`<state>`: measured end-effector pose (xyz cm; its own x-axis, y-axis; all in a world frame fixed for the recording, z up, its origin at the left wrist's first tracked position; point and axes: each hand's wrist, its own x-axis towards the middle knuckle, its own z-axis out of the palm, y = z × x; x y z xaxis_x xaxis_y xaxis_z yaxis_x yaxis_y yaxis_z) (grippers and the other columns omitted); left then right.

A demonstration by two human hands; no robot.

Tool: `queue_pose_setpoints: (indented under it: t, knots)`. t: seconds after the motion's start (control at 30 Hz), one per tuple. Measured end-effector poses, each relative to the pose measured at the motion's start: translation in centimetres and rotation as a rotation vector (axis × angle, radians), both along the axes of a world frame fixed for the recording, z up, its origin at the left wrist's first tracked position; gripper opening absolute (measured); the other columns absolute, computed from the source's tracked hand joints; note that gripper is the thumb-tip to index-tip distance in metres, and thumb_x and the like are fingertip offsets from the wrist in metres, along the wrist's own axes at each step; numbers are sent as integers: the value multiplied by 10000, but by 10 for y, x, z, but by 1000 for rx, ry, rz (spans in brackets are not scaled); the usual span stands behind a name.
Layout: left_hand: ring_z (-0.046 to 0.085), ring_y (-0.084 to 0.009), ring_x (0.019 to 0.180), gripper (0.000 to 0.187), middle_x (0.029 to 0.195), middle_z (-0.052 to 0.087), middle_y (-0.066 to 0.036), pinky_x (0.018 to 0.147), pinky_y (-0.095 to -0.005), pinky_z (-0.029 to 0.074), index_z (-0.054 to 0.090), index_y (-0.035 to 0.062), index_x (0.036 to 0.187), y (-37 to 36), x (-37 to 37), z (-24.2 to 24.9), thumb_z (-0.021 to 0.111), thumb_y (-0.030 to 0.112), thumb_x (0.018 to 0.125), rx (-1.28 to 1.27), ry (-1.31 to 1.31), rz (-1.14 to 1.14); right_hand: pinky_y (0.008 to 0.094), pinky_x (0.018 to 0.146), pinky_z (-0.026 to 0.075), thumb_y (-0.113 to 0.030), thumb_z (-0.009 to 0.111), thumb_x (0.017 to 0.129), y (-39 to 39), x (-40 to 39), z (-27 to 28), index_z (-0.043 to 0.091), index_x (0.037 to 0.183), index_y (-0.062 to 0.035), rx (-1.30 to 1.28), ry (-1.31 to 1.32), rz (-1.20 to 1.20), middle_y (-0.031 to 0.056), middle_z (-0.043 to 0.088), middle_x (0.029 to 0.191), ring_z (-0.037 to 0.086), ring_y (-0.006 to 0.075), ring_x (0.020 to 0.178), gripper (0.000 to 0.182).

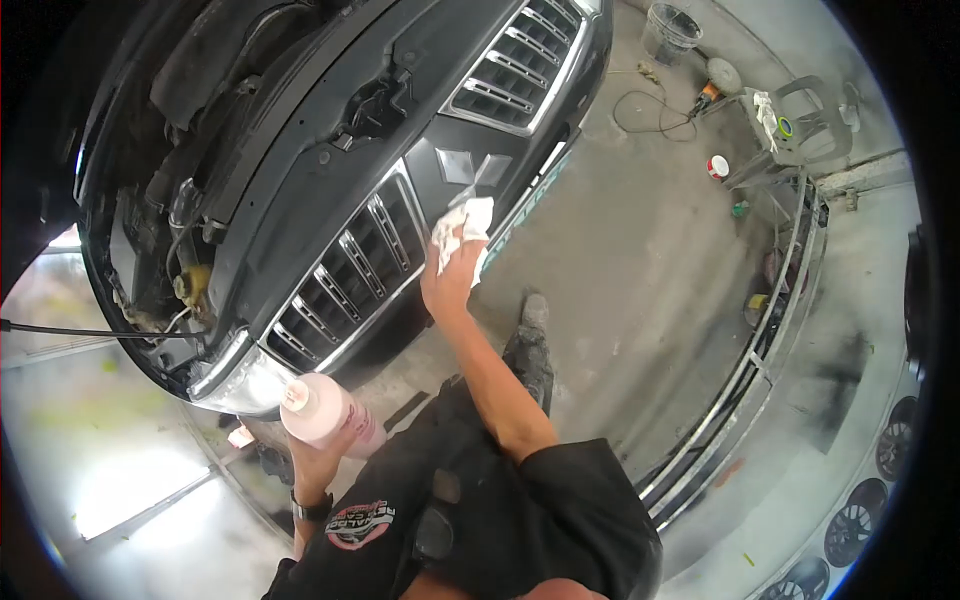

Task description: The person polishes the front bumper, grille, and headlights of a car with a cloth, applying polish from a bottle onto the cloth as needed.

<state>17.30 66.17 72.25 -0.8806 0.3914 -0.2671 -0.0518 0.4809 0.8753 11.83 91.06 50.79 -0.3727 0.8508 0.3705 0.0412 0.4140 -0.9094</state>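
The crumpled white cloth (pixel 462 232) lies on the dark car's front bumper (pixel 455 165), between the two chrome-barred grille sections (pixel 350 275). The pink plastic bottle (pixel 325 412) sits below the headlight (pixel 240 378). Right of the car, across the concrete floor (pixel 620 260), stands a cluttered metal cart (pixel 790 130).

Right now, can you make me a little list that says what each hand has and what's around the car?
Place: a garage with a concrete floor
Car: dark car front, hood open, chrome grille
Right hand: presses a white cloth against the car's front
Left hand: holds a pink bottle, a watch on the wrist
Clothes: black shirt with a red and white patch
On the floor: clear bucket, black cable
Far side: wheels along the wall
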Motion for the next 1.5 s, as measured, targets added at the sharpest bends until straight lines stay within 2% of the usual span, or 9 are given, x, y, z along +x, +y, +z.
queue_pose_setpoints:
  t: [0.2,0.33,0.47,0.6,0.77,0.97,1.13,1.33,1.5]
  knots:
    - [623,-185,1082,694,1188,627,-102,947,-355,510,478,-19,1329,-16,1,-7,841,81,746,1,3,31,636,1131,226,-89,657,893,31,-12,20,357,1445,68,-18,-89,-20,307,400,1464,411,500,1282,648]
    - [627,-187,1079,640,1167,639,-99,950,-350,507,519,-20,1296,-3,-3,-6,842,91,754,-22,46,-60,653,1138,202,-153,632,920,-3,11,1,295,1484,88,18,-145,74,310,458,1343,415,493,1273,700]
    - [628,-187,1080,625,1170,642,-99,949,-352,509,527,-22,1286,-2,-5,-5,842,97,760,-5,24,-69,561,1023,348,-75,617,895,31,-10,13,346,1433,127,91,-90,-78,349,452,1316,433,527,1191,636]
    - [630,-187,1078,620,1171,642,-102,941,-356,518,528,-24,1279,-3,-3,-6,844,99,760,16,27,-43,649,1138,212,-185,648,914,13,2,-2,292,1492,78,118,-191,3,297,479,1320,440,469,1245,728]
    - [633,-188,1072,627,1178,640,-104,936,-354,523,521,-24,1285,-7,-5,-4,841,99,760,-5,32,-86,653,1115,250,-154,662,900,13,2,1,345,1472,67,105,-189,-8,266,517,1279,445,459,1251,691]
    - [640,-193,1059,630,1172,644,-108,943,-354,521,524,-27,1289,-3,-2,-4,839,85,755,-22,61,-97,631,1137,225,-195,637,919,1,10,-2,325,1493,59,147,-230,82,289,458,1367,388,463,1324,701]
    - [627,-190,1084,629,1184,637,-103,952,-355,513,520,-26,1295,-9,3,0,834,67,757,3,27,-46,541,1164,200,-181,556,958,35,-9,8,359,1462,58,-169,-71,-131,300,415,1432,361,478,1351,592]
    - [617,-190,1102,673,1203,621,-104,958,-359,510,491,-21,1322,-7,7,2,843,75,756,9,60,-60,578,1098,246,-140,594,926,7,3,-8,399,1395,104,37,-97,-55,331,398,1420,383,523,1274,563]
    - [612,-191,1108,685,1210,614,-100,960,-355,507,484,-16,1327,-5,7,0,846,87,755,-15,12,-16,660,1124,213,-180,592,955,45,-14,23,289,1482,91,16,-151,-23,325,381,1463,382,499,1311,666]
